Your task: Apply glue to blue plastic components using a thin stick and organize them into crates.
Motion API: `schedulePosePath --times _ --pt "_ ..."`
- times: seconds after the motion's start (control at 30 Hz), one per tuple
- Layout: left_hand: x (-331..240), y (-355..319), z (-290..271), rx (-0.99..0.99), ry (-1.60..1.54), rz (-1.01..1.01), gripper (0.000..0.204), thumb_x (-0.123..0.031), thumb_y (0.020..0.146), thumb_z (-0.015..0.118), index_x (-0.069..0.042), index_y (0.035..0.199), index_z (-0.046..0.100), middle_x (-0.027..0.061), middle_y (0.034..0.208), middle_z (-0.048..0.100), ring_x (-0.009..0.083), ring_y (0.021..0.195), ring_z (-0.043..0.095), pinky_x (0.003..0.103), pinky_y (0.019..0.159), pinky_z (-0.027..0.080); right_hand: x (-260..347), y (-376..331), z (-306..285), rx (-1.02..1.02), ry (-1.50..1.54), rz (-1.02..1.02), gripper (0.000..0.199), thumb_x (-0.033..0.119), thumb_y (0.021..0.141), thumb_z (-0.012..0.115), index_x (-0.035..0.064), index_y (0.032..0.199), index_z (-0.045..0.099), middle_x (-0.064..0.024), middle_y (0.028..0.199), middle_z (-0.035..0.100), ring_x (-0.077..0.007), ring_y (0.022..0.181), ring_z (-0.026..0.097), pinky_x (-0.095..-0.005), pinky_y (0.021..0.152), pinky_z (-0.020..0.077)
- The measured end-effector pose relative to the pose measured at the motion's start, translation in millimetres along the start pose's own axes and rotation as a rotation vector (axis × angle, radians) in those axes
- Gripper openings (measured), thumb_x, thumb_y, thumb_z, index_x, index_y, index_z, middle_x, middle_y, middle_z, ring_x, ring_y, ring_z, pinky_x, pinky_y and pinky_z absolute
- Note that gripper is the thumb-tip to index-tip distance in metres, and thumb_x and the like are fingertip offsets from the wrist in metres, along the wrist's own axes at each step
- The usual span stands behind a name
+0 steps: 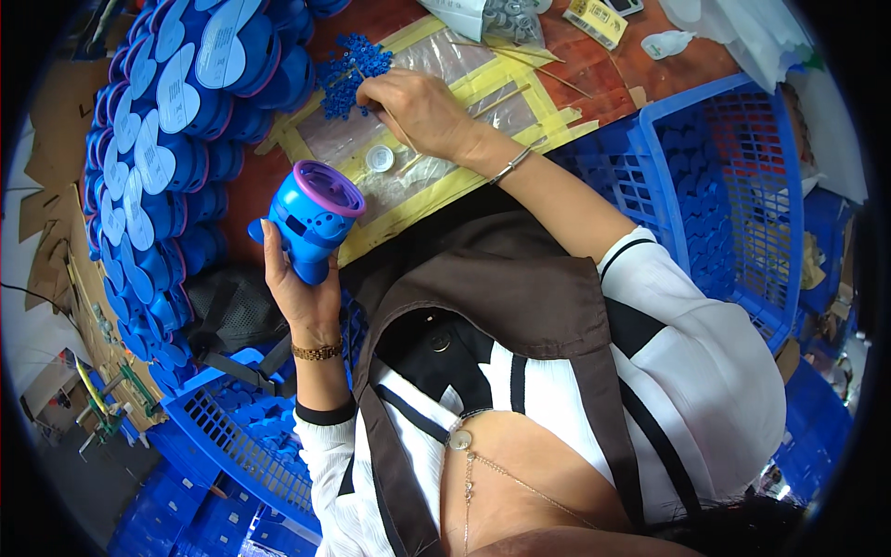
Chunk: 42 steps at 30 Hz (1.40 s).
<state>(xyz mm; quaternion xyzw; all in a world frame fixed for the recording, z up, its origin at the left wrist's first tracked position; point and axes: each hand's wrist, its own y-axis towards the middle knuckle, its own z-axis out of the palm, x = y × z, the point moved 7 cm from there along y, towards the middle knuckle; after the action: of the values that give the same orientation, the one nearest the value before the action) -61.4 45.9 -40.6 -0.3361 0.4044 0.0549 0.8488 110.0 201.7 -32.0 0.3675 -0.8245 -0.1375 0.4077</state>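
Observation:
My left hand (311, 302) grips a blue plastic housing (306, 223) from below. It has a round open top with a purple ring (328, 188), a dark rectangular window and small holes in its side. At the far side of the mat, my right hand (422, 116) is closed in a pinch around a thin wooden stick (401, 133). Its fingertips are at the edge of a pile of small blue plastic parts (353, 70). A small round white cap (379, 159) lies on the mat between both hands.
Stacked blue housings (176, 167) rise along the left. A clear mat edged with yellow tape (436, 200) covers the red table. Blue crates with parts stand at right (724, 186) and lower left (251, 455). A bag of grey parts (510, 23) and thin sticks (501, 100) lie farther back.

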Motion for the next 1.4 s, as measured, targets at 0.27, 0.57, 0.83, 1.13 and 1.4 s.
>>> schedulePosePath --times 0.27,0.57,0.83,1.13,1.4 --pt "0 -1 0 -0.032 0.006 0.006 0.044 -0.043 0.091 0.056 -0.01 0.12 0.05 0.0048 0.115 0.059 0.0189 0.102 0.06 0.035 0.089 0.047 4 -1 -12 -0.047 0.039 -0.006 0.018 -0.002 0.073 0.065 0.0018 0.09 0.059 -0.0112 0.083 0.064 -0.029 0.08 0.063 -0.0376 0.071 0.051" --pt "-1 2 -9 -0.008 0.008 -0.014 0.045 -0.044 0.09 0.058 -0.011 0.119 0.05 0.004 0.112 0.06 0.0184 0.101 0.06 0.034 0.089 0.047 16 -3 4 0.192 0.327 -0.143 0.015 0.0 0.075 0.065 0.0053 0.089 0.062 -0.0077 0.081 0.065 -0.0252 0.078 0.063 -0.0348 0.07 0.0516" --pt "-2 0 -10 -0.062 0.012 0.0 0.045 -0.045 0.089 0.059 -0.009 0.116 0.051 0.0068 0.11 0.061 0.0228 0.1 0.061 0.037 0.085 0.052 13 1 11 0.406 0.334 -0.268 0.011 0.005 0.076 0.066 0.0067 0.085 0.06 -0.0073 0.076 0.062 -0.0253 0.075 0.062 -0.0345 0.066 0.05" --pt "-1 0 1 0.009 0.002 0.009 0.048 -0.044 0.09 0.059 -0.009 0.121 0.048 0.006 0.115 0.058 0.0206 0.105 0.059 0.037 0.092 0.047 11 -22 -28 0.031 -0.03 -0.241 0.011 0.003 0.076 0.066 0.0029 0.085 0.06 -0.0087 0.078 0.063 -0.0248 0.073 0.063 -0.0318 0.065 0.0513" --pt "3 -10 26 0.049 -0.005 0.09 0.049 -0.044 0.092 0.055 -0.008 0.124 0.047 0.0073 0.119 0.057 0.0215 0.109 0.057 0.039 0.096 0.044 47 -20 -49 -0.12 0.846 0.223 0.013 0.0 0.076 0.073 0.0016 0.085 0.064 -0.0033 0.078 0.066 -0.0089 0.074 0.063 -0.0223 0.069 0.051"
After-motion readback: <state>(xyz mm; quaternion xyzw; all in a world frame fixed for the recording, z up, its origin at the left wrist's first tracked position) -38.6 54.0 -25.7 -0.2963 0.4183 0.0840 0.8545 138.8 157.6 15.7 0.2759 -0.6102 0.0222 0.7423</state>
